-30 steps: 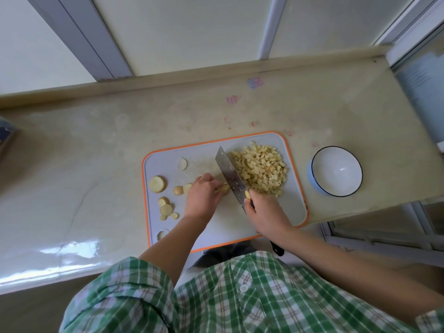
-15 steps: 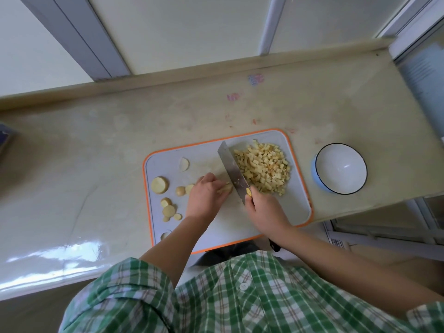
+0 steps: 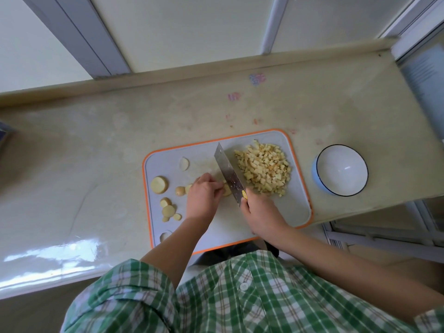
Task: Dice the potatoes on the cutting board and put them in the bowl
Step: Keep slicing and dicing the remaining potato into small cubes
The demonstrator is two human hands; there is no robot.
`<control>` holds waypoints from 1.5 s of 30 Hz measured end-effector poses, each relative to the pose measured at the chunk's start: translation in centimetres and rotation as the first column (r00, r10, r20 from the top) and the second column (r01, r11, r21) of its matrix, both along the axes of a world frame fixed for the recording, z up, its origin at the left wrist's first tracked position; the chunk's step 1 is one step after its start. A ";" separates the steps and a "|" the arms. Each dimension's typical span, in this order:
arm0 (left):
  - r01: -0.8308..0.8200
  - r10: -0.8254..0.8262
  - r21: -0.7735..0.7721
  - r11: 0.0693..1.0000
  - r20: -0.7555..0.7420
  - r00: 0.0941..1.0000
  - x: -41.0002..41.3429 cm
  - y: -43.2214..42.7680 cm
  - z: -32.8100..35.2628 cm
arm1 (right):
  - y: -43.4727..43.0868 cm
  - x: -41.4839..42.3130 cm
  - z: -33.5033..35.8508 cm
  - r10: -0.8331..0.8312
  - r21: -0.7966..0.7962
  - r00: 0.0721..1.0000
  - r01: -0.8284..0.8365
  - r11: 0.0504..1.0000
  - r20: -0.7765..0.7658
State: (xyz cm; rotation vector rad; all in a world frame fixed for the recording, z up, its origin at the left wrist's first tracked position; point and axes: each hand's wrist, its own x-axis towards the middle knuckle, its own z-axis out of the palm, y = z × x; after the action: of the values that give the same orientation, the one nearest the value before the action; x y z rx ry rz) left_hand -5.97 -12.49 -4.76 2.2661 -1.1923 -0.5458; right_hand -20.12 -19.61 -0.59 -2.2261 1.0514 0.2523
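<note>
Head view | left hand (image 3: 203,198) fingers curled, pinching small potato piece (image 3: 227,191) | right hand (image 3: 260,212) fingers wrapped round knife (image 3: 228,173) | risk: blade just beside fingertips; a slip could nick them

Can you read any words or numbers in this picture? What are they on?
No text here can be read.
Yellow sticker on the knife: too small to read.
Purple and pink marks on the counter: blurred, no legible letters.
Barcode-like label below the counter edge: too small.
</note>
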 end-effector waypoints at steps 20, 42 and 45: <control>-0.052 0.053 0.009 0.999 -0.040 0.998 -0.1 0.0 0.3 | 0.0 -0.1 -1.3 0.020 -0.037 1.000 -0.020 0.999 0.015; -0.057 0.058 0.114 0.992 -0.007 0.998 0.1 -0.2 0.6 | 0.0 0.5 0.6 -0.017 -0.007 0.996 0.018 1.000 0.087; -0.067 0.068 0.121 0.990 0.002 0.998 0.1 -0.2 0.6 | 0.3 0.7 0.2 -0.008 -0.010 0.998 0.008 1.000 0.062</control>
State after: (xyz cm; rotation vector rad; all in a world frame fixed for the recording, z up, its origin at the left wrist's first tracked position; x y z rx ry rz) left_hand -5.86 -12.71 -4.17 2.3970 -1.1037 -0.6091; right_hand -19.46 -19.34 -0.38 -2.2239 1.0306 0.1737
